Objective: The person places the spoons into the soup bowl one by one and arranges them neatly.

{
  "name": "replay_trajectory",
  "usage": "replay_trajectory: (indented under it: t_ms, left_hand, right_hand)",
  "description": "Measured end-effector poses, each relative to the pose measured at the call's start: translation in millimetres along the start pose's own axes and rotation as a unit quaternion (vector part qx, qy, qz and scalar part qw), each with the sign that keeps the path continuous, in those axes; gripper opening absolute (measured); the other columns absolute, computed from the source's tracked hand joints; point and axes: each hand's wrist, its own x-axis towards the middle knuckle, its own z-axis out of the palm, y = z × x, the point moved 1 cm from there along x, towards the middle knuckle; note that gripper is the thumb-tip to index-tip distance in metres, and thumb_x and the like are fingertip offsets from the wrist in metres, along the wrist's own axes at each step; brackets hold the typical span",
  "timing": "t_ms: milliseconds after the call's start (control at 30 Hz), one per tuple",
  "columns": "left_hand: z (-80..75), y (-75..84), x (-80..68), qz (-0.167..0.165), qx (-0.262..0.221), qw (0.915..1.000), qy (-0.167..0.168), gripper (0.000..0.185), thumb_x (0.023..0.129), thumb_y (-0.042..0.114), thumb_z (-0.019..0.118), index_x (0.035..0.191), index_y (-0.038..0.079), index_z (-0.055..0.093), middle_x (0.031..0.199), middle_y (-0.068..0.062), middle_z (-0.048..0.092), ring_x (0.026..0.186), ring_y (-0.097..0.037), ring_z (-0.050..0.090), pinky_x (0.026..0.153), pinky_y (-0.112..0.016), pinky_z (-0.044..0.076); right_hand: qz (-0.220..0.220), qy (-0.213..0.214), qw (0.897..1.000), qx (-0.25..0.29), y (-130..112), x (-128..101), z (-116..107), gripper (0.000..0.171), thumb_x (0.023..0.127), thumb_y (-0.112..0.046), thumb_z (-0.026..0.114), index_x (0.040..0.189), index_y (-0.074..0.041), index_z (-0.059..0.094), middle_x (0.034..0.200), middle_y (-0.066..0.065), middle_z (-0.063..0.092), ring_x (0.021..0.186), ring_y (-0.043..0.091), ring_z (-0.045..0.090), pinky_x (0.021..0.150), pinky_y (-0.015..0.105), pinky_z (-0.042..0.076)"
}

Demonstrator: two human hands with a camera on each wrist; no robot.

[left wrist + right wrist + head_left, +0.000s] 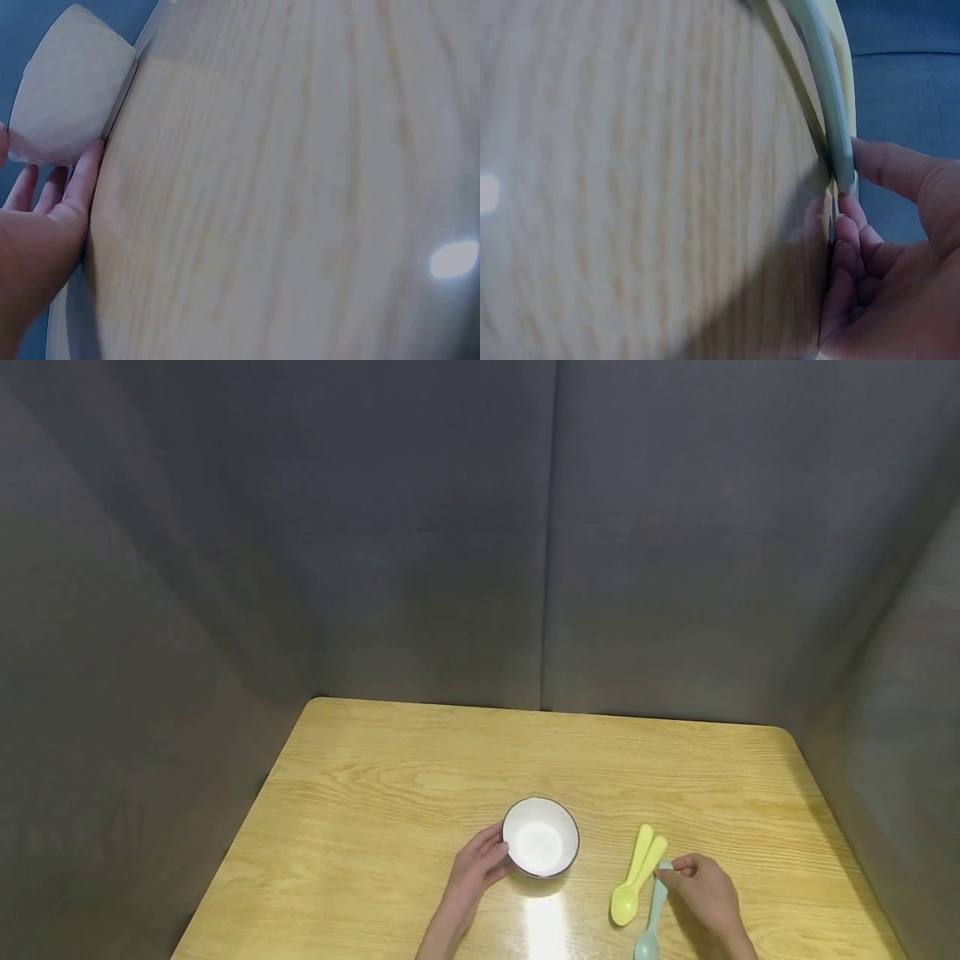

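Observation:
A white bowl (541, 837) with a dark rim stands on the wooden table (390, 777), near its front edge. My left hand (501, 853) cups the bowl's left side, thumb above and fingers below. In the left wrist view the fingers (79, 184) lie against the bowl's (67, 97) lower wall. Right of the bowl lie two yellow-green spoons (637, 875), side by side, with a light blue spoon (651, 922) beside them. My right hand (667, 868) pinches the end of the blue spoon's handle. The right wrist view shows the blue handle (826, 82) between thumb and fingers (849, 214), against a yellow spoon (845, 67).
Grey padded walls (555, 568) close in the table at the back and on both sides. The table's back edge and rounded corners show. A bright lamp reflection (546, 927) lies on the wood just in front of the bowl.

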Motion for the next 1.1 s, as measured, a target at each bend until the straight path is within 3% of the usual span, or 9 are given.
replay_trajectory:
  t_ms: [167,367,500,600,733,833,967,1100]
  left_hand:
    - [1.6,-2.4,-1.2,0.013,0.003,0.9999,-0.005,0.062,0.102,0.031,0.067,0.154,0.004,0.046,0.155,-0.022,0.048,0.138,-0.035,0.052,0.107,-0.037,0.055]
    - [4.6,-6.2,-1.0,0.018,0.015,0.9997,-0.011,0.062,0.103,0.034,0.065,0.156,0.008,0.045,0.159,-0.018,0.045,0.144,-0.035,0.046,0.108,-0.033,0.054]
    - [4.0,-5.7,-1.2,0.027,0.008,0.9995,-0.013,0.06,0.104,0.032,0.064,0.155,0.007,0.046,0.158,-0.02,0.044,0.143,-0.035,0.047,0.107,-0.033,0.054]
    - [1.9,-4.4,-1.7,0.03,0.011,0.9994,-0.015,0.059,0.104,0.031,0.063,0.155,0.006,0.046,0.158,-0.02,0.044,0.142,-0.036,0.047,0.107,-0.034,0.055]
    - [-2.1,-3.0,-2.5,0.022,0.014,0.9996,-0.011,0.058,0.104,0.032,0.064,0.154,0.008,0.047,0.158,-0.018,0.045,0.143,-0.035,0.047,0.107,-0.034,0.054]
    - [-3.5,-2.8,-2.0,0.017,0.009,0.9998,-0.009,0.059,0.103,0.033,0.064,0.154,0.009,0.048,0.159,-0.017,0.045,0.143,-0.034,0.047,0.107,-0.033,0.054]
    - [-3.7,-3.4,-0.7,0.025,0.001,0.9996,-0.015,0.058,0.103,0.031,0.064,0.154,0.008,0.047,0.159,-0.017,0.045,0.143,-0.034,0.047,0.107,-0.034,0.054]
    - [-2.8,-5.0,-0.1,0.031,-0.005,0.9993,-0.021,0.057,0.104,0.028,0.064,0.154,0.008,0.047,0.158,-0.018,0.045,0.143,-0.035,0.047,0.107,-0.034,0.054]
  right_hand:
    - [0.014,0.013,1.0,0.003,1.7,-1.6,-3.3,0.04,0.098,-0.025,0.069,0.109,0.013,0.064,0.09,0.01,0.066,0.079,0.022,0.059,0.062,0.026,0.049]
    - [0.046,-0.009,0.999,0.023,5.4,-3.6,-14.5,0.046,0.104,-0.026,0.058,0.116,0.018,0.053,0.094,0.017,0.064,0.082,0.024,0.059,0.063,0.029,0.054]
    - [0.056,-0.025,0.997,0.046,3.8,-5.8,-21.4,0.052,0.107,-0.028,0.054,0.126,0.02,0.046,0.099,0.018,0.067,0.086,0.026,0.063,0.076,0.042,0.059]
    - [0.066,-0.034,0.994,0.077,1.0,-8.8,-26.8,0.06,0.108,-0.033,0.055,0.133,0.02,0.045,0.101,0.012,0.071,0.089,0.021,0.065,0.084,0.05,0.06]
    - [0.094,-0.026,0.981,0.166,-10.4,-11.8,-35.4,0.059,0.107,-0.035,0.058,0.134,0.017,0.047,0.094,0.0,0.072,0.084,0.013,0.067,0.081,0.034,0.064]
    - [0.103,-0.012,0.965,0.241,-21.8,-15.6,-42.0,0.043,0.107,-0.027,0.06,0.126,0.011,0.054,0.086,-0.003,0.072,0.078,0.011,0.07,0.074,0.023,0.063]
    - [0.092,0.003,0.947,0.307,-34.9,-20.9,-47.0,0.019,0.105,-0.019,0.063,0.109,0.0,0.064,0.082,-0.002,0.074,0.075,0.012,0.074,0.073,0.023,0.064]
    - [0.063,0.021,0.934,0.351,-45.1,-23.7,-47.4,0.013,0.104,-0.018,0.065,0.101,-0.005,0.065,0.081,-0.001,0.075,0.075,0.013,0.075,0.073,0.024,0.065]
